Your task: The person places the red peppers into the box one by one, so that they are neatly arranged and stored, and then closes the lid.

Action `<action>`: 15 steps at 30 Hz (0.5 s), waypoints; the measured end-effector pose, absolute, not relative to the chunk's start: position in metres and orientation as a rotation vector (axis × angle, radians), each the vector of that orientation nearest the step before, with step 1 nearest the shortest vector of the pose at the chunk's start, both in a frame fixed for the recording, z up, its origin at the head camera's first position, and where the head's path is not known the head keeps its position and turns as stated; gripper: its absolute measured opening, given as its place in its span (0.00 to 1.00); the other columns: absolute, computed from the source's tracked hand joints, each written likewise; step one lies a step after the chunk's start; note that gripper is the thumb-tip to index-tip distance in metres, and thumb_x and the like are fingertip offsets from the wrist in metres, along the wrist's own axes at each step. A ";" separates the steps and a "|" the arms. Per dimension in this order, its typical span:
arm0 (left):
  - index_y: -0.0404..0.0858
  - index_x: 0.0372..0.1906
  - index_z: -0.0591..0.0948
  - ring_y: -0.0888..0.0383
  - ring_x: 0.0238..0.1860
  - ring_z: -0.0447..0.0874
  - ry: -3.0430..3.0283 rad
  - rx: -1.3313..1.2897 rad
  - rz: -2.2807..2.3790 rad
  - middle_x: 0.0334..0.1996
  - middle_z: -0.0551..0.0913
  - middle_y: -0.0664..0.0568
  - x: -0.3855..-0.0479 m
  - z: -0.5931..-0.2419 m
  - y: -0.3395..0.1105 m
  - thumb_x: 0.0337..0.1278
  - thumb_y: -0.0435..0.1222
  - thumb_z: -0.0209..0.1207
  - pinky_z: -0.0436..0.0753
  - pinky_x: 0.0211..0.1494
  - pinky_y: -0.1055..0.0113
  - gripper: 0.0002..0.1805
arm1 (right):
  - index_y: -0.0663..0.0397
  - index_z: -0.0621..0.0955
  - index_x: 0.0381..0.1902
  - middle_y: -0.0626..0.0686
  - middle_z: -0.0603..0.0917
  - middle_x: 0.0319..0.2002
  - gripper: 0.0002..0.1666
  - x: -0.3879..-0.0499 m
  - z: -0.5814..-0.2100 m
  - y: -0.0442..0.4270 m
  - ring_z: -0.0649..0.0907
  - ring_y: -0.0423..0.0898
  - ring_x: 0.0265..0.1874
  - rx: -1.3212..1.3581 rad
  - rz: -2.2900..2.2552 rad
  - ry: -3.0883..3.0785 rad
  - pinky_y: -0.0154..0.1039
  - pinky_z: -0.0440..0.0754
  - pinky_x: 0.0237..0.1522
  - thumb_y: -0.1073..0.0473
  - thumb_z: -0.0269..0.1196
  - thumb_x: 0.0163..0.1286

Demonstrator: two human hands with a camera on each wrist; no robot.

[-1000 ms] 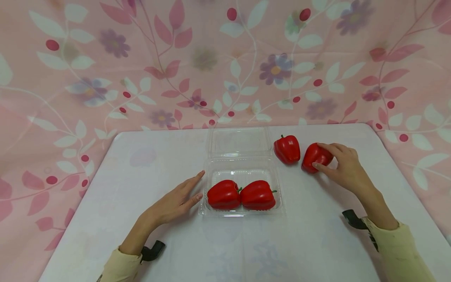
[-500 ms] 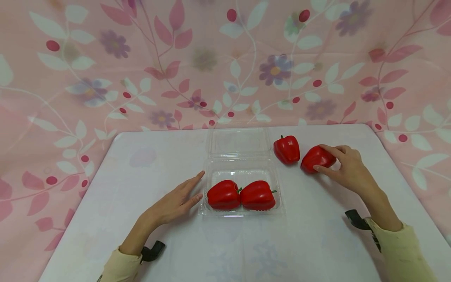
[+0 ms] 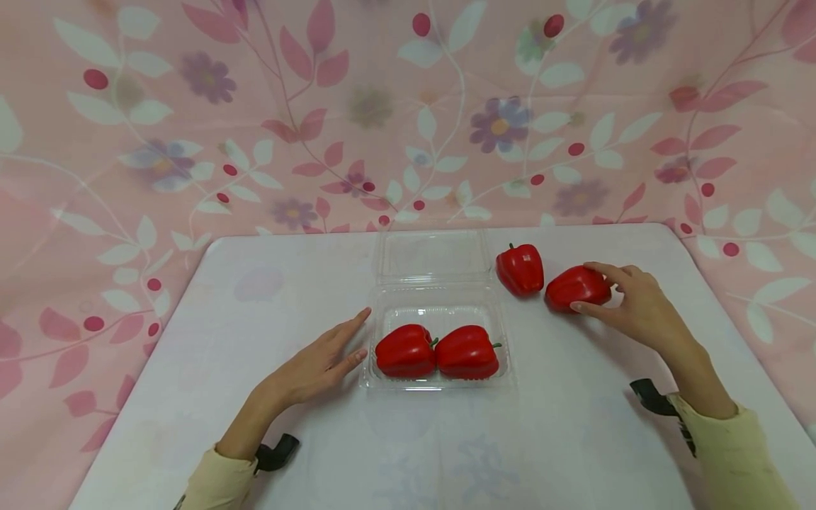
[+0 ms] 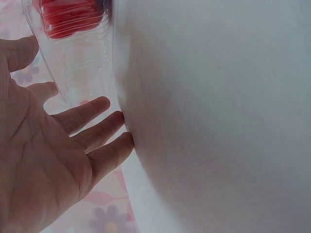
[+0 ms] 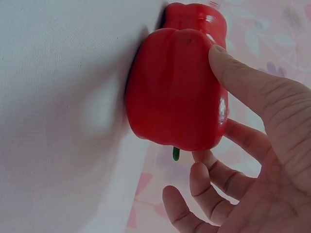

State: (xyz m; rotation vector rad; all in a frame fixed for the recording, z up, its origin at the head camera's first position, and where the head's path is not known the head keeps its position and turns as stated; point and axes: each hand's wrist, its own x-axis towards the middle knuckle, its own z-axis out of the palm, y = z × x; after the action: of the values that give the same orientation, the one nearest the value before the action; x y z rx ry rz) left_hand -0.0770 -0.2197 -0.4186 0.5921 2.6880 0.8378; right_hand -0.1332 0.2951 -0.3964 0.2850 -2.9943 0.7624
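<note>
White table (image 3: 561,439): left hand (image 3: 319,365) spread, right (image 3: 637,312) pinching pepper (image 3: 570,290).

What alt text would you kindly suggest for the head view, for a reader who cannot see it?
A right hand holds a red bell pepper on a white table, another pepper beside it. To their left, an open clear plastic container holds two more peppers, with an open left hand at its left side.

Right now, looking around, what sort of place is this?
Probably a staged indoor work area: a pink floral cloth backdrop, a white round-cornered table, and an open clear plastic box holding two glossy red peppers.
</note>
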 end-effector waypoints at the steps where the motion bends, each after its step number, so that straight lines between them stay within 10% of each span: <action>1: 0.65 0.78 0.47 0.51 0.74 0.56 2.690 0.594 0.837 0.76 0.55 0.58 -0.077 -0.419 -0.220 0.69 0.60 0.48 0.64 0.68 0.40 0.39 | 0.56 0.71 0.67 0.67 0.75 0.47 0.46 -0.133 -0.396 0.295 0.72 0.64 0.44 0.287 0.762 -2.990 0.53 0.81 0.29 0.47 0.76 0.54; 15: 0.64 0.79 0.46 0.50 0.74 0.55 2.692 0.600 0.823 0.76 0.54 0.58 -0.078 -0.422 -0.221 0.69 0.60 0.48 0.64 0.67 0.39 0.39 | 0.56 0.71 0.68 0.64 0.78 0.47 0.49 -0.132 -0.397 0.299 0.75 0.61 0.43 0.191 0.804 -3.028 0.44 0.79 0.29 0.39 0.73 0.55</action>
State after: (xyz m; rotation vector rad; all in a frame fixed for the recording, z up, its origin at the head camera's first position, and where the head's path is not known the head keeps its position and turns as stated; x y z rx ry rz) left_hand -0.0781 -0.2206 -0.4218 0.5999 2.6921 0.8235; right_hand -0.1322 0.2990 -0.3969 0.1913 -3.0277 0.8041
